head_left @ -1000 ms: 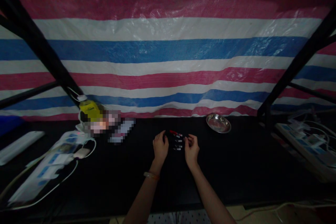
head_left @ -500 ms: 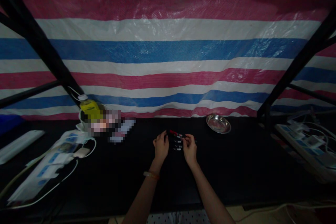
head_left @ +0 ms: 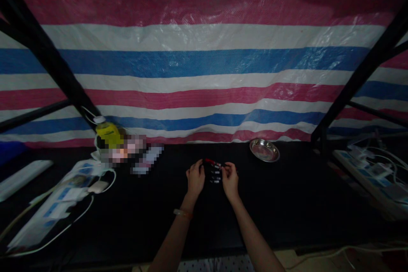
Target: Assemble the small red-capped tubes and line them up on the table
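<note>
Several slim black sticks that look like pens (head_left: 216,178) lie side by side on the black tabletop (head_left: 219,221), with pale lettering or clips near their right parts. Farthest from me is a red and black pen (head_left: 210,161). My left hand (head_left: 195,177) curls at the left ends of the row, its index fingertip at the red and black pen. At the right ends, my right hand (head_left: 230,178) pinches with thumb and index finger; the dark pen ends are partly hidden behind it. A pale bracelet (head_left: 182,212) circles my left wrist.
A round metal dish (head_left: 264,151) stands back right. To the left are a yellow bottle (head_left: 109,132), blurred packets (head_left: 148,159) and a power strip (head_left: 60,199) with cables. Another power strip (head_left: 360,174) lies right. Striped sheeting (head_left: 204,63) hangs behind, between black metal bars (head_left: 360,72).
My right fingers have shifted slightly at the right ends of the pens, showing a little more of the row. The left hand stays almost still. The view has moved very slightly.
</note>
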`<state>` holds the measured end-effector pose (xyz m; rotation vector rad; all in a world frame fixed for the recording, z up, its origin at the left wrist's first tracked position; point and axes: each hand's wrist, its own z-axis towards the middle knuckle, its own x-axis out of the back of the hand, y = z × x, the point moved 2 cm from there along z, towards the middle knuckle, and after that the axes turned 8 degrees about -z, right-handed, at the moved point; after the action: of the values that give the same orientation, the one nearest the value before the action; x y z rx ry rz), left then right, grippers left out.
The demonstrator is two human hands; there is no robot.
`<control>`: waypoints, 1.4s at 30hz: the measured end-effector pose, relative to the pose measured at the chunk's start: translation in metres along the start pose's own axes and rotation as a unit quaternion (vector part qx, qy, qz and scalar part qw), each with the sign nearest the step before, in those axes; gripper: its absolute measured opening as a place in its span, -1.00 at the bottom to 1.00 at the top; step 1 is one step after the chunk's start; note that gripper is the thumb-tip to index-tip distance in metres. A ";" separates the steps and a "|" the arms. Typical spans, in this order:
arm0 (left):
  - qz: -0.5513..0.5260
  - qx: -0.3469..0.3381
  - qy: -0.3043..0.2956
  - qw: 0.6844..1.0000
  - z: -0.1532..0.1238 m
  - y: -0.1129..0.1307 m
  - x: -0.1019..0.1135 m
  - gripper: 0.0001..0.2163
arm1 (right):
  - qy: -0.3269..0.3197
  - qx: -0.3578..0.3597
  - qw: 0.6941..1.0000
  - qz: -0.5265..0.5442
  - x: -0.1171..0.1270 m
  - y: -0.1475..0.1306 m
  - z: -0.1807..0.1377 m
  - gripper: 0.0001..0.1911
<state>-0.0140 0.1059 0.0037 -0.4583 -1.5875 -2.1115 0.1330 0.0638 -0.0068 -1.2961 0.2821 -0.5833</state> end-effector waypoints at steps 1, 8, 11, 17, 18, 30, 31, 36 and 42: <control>-0.012 -0.011 0.008 1.000 0.001 -0.002 -0.001 -0.72 | -0.001 -0.003 1.000 0.011 0.000 -0.001 0.000 -0.74; -0.103 -0.083 0.065 0.989 0.001 -0.008 -0.002 -0.74 | 0.025 -0.014 0.991 0.134 -0.002 -0.012 -0.004 -0.67; -0.110 -0.075 0.072 0.988 0.000 -0.006 0.000 -0.78 | 0.026 -0.017 0.986 0.164 -0.002 -0.016 -0.006 -0.67; -0.131 -0.109 0.058 0.984 -0.002 0.003 0.001 -0.83 | 0.074 -0.030 0.984 0.159 0.000 -0.014 -0.006 -0.64; -0.135 -0.117 0.049 0.983 -0.003 0.005 0.000 -0.83 | 0.075 -0.030 0.986 0.149 0.001 -0.014 -0.006 -0.64; -0.154 -0.139 0.017 0.978 -0.004 0.008 -0.001 -0.83 | 0.105 -0.005 0.988 0.117 0.006 -0.023 -0.011 -0.65; -0.156 -0.139 0.013 0.978 -0.004 0.008 -0.001 -0.83 | 0.104 -0.005 0.988 0.113 0.006 -0.022 -0.010 -0.65; -0.163 -0.143 -0.001 0.976 -0.005 0.011 0.000 -0.82 | 0.107 0.003 0.991 0.085 0.007 -0.016 -0.009 -0.67; -0.138 -0.162 -0.025 0.977 -0.006 0.014 0.001 -0.81 | 0.066 0.008 0.996 0.059 0.006 -0.017 -0.011 -0.64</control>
<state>-0.0076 0.0970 0.0141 -0.4174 -1.4032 -2.6081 0.1285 0.0489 0.0079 -1.2177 0.4598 -0.5702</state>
